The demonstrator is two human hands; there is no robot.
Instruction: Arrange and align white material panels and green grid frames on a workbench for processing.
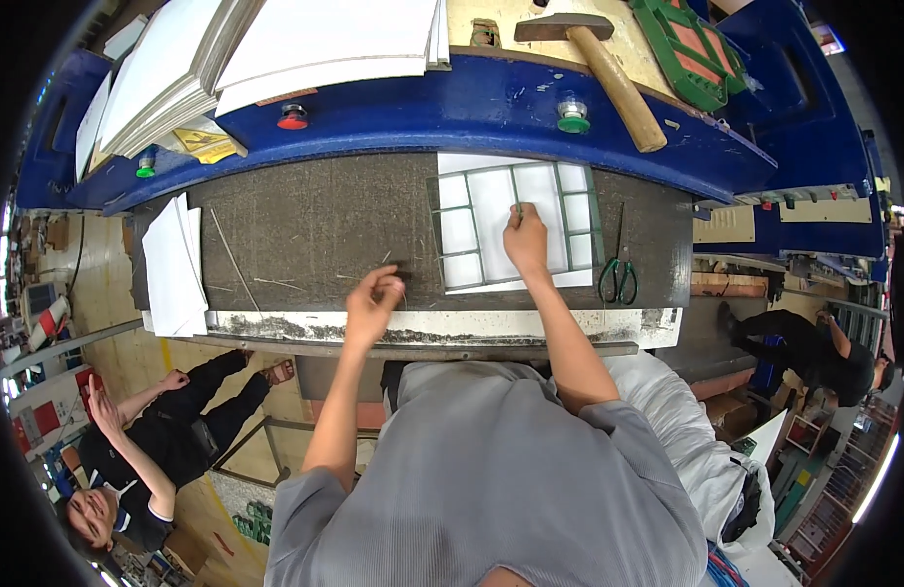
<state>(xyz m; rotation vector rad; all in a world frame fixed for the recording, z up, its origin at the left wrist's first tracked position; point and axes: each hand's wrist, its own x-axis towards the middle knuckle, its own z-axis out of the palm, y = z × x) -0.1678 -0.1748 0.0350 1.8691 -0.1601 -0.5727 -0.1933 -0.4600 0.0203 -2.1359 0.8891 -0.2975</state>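
Observation:
A green grid frame (472, 235) with several rectangular openings lies on a white sheet (498, 203), right of centre on the dark work mat (315, 210). My right hand (526, 240) is over the frame, its fingers closed on one of the thin green inner bars near the middle. My left hand (374, 303) hovers above the mat's near edge, left of the frame. Its thumb and fingertips come together, and whatever is between them is too small to make out. Thin strips (279, 284) lie on the mat to its left. Green-handled scissors (618, 281) rest right of the frame.
White sheets (174, 264) lie at the mat's left end. On the blue machine ledge beyond are stacked white boards (325, 44), a hammer (613, 83), a green part (689, 49) and red and green push buttons (293, 116). People are at the far left and right.

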